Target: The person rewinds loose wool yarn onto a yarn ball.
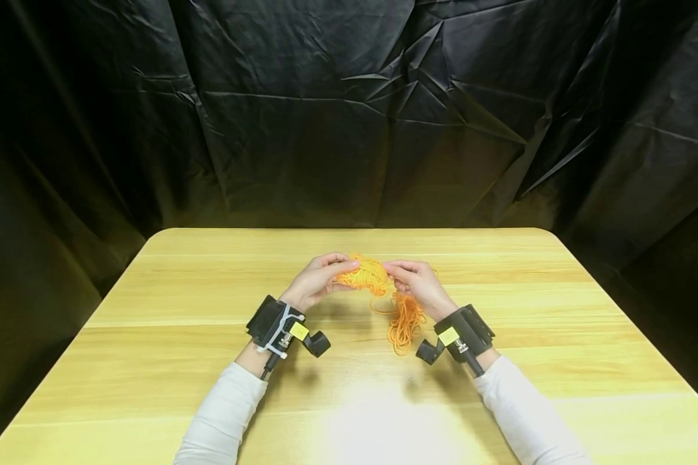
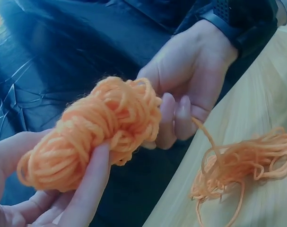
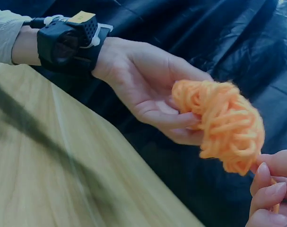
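Yarn bundle, orange, is in midair: my left hand grips its left end, my right hand pinches a strand beside its right end; below the bundle, nearer me, loose yarn lies on the tabletop.

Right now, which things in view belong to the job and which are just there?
Job:
- yarn bundle, held in left hand
- orange strand, pinched by right hand
- loose yarn on the table

Just there:
- table, only a support
- black sheeting behind
- wrist cameras, worn
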`<state>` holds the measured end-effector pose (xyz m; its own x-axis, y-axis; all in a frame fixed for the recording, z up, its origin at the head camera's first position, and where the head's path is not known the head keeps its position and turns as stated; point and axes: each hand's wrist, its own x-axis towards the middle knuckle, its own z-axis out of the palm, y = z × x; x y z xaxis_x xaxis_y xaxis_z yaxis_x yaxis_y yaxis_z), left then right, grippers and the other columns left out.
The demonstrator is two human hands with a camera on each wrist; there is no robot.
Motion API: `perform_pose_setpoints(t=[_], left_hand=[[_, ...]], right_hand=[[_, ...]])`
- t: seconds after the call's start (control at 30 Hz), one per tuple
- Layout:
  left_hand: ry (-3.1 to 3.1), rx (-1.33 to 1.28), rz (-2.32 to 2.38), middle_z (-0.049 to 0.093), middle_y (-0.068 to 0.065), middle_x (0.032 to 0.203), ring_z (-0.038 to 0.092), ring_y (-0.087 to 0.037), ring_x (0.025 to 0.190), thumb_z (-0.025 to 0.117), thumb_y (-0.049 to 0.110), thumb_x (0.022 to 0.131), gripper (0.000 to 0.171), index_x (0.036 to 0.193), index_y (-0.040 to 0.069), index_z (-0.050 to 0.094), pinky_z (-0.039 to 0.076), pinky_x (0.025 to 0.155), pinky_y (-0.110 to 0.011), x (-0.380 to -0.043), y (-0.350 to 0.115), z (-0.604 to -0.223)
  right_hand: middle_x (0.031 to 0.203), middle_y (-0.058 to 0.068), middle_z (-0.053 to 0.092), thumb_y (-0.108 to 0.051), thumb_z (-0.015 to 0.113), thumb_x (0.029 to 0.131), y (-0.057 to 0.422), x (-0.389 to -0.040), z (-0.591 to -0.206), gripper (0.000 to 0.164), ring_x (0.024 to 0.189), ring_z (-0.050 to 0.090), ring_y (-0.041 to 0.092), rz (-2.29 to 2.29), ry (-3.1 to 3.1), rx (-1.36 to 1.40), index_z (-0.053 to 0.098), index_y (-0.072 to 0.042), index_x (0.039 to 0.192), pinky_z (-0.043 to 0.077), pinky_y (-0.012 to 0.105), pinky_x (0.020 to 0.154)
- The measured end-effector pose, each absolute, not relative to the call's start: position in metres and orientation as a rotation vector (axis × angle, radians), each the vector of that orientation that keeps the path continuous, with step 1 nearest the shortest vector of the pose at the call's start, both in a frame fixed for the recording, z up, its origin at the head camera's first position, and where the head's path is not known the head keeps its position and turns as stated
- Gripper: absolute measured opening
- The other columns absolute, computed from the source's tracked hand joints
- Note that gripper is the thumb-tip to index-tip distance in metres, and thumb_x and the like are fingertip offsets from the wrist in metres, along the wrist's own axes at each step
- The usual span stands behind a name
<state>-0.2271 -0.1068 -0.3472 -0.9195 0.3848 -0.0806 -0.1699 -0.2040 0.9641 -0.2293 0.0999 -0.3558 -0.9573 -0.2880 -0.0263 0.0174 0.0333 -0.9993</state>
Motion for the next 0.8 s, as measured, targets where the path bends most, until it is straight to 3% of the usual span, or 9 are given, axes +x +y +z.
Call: perform_pose_setpoints(t=[0.13,0.33,0.4,0.57,0.8], left_hand=[[1.69,0.276,2.158,0.056,-0.005,0.089,0.06,-0.012,0.076,0.052,0.005,0.088,0.004,0.084,0.006,0.055,0.049,0.083,-0.038,-0.227,-0.107,-0.347],[1.663,0.267,2.204,0.055,-0.005,0.088,0.059,-0.011,0.075,0.053,0.003,0.087,0.004,0.084,0.005,0.051,0.051,0.074,-0.028,-0.226,-0.107,-0.346],[1.672,0.245,2.246,0.054,-0.005,0.088,0.059,-0.011,0.075,0.054,0.002,0.086,0.007,0.083,0.006,0.05,0.052,0.072,-0.025,-0.226,-0.106,-0.345],[1.708,0.179,2.344,0.053,-0.002,0.084,0.056,-0.009,0.075,0.058,0.0,0.083,0.011,0.082,0.007,0.05,0.049,0.065,-0.018,-0.227,-0.105,-0.344],[1.876,0.066,2.383,0.051,0.003,0.075,0.047,-0.006,0.067,0.064,0.005,0.08,0.016,0.083,0.009,0.049,0.036,0.055,-0.014,-0.228,-0.103,-0.347]], right_hand=[[0.07,-0.002,0.052,-0.012,0.051,0.09,0.098,-0.231,-0.362,0.029,0.056,0.043,0.005,-2.056,2.065,-0.229,0.055,0.01,0.108,0.035,0.015,0.049],[0.1,0.012,0.057,-0.003,0.043,0.091,0.095,-0.231,-0.371,0.033,0.066,0.051,0.003,-1.942,2.198,-0.171,0.046,0.012,0.12,0.043,0.012,0.057],[0.093,0.013,0.057,-0.002,0.042,0.091,0.093,-0.23,-0.374,0.031,0.063,0.049,0.004,-1.934,2.17,-0.188,0.047,0.014,0.117,0.039,0.013,0.053],[0.074,0.001,0.052,-0.008,0.048,0.09,0.085,-0.223,-0.378,0.031,0.058,0.044,0.006,-1.952,2.062,-0.336,0.052,0.018,0.108,0.034,0.016,0.051],[0.058,-0.002,0.043,-0.018,0.053,0.089,0.076,-0.21,-0.368,0.026,0.047,0.032,0.006,-1.75,2.28,-0.479,0.065,0.001,0.103,0.024,0.017,0.041]])
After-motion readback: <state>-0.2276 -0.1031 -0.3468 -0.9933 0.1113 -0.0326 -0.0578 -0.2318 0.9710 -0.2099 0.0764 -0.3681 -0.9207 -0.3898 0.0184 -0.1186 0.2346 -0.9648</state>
